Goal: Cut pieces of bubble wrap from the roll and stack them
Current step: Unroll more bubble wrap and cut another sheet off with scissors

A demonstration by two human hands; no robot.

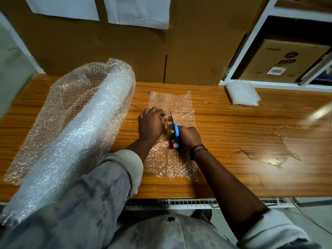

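A long strip of clear bubble wrap (pixel 172 105) lies flat on the wooden table (pixel 233 141), running from the front edge toward the wall. My left hand (pixel 150 124) presses on the strip and pinches it beside the cut line. My right hand (pixel 187 136) grips blue-handled scissors (pixel 176 132), whose blades point away from me into the middle of the strip. The big bubble wrap roll (pixel 77 133) lies at the left, partly unrolled, its near end under my left sleeve. A stack of cut pieces (pixel 242 93) sits at the back right.
Brown cardboard (pixel 125 51) with white paper sheets lines the wall behind the table. A white shelf (pixel 251 42) at the right holds a cardboard box (pixel 282 62). The table's veneer is peeling at the right (pixel 273 155). A wire rack runs below the front edge.
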